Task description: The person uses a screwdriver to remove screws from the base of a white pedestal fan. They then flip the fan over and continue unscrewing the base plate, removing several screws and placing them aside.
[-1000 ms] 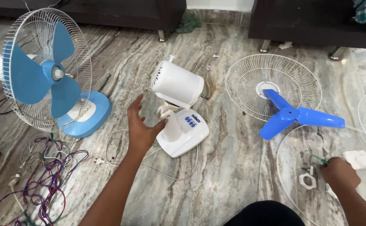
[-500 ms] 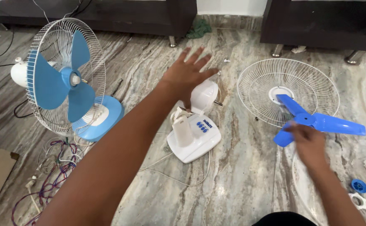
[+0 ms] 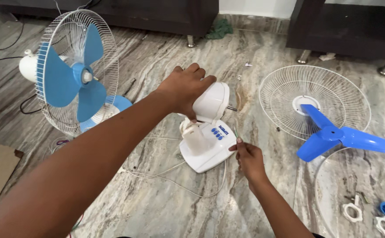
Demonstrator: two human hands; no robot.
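White fan motor (image 3: 210, 103) | left hand (image 3: 184, 88) gripping | right hand (image 3: 247, 156) at base (image 3: 208, 152)

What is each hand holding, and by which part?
The left hand grips the white fan's motor housing from above. The right hand pinches a thin green item by its lower end; its kind is unclear.

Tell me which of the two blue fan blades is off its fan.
The loose blue blade lying on the detached white grille at right; the other blade sits caged inside the assembled fan at left.
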